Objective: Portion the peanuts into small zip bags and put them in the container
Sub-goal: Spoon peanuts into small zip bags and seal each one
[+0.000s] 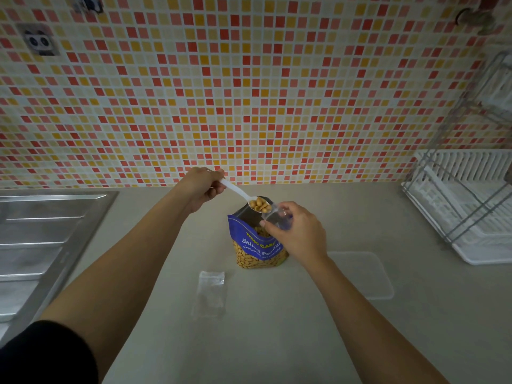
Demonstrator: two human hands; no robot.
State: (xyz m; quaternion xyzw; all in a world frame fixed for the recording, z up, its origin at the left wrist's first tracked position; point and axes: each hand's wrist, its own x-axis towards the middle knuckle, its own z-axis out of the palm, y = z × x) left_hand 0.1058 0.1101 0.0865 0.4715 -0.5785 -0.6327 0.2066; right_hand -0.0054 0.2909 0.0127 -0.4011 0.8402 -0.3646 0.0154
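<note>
Holding a white spoon (235, 191) of peanuts (260, 205) mid-frame, left hand (201, 187) grip curled round handle; right hand (297, 231) pinches small zip bag (278, 217) over open peanut bag (256, 242) on surface (277, 342)

Spoon (235, 189): smooth white plastic; zip bag (278, 217) and spare zip bags (210, 293): clear, glossy plastic film. Peanut pouch (257, 250): glossy printed film, metallic lining. Countertop (277, 342): smooth, matt; sink (41, 239): brushed metal; container (363, 275): translucent plastic; dish rack (465, 206): white plastic, metal wire.
</note>
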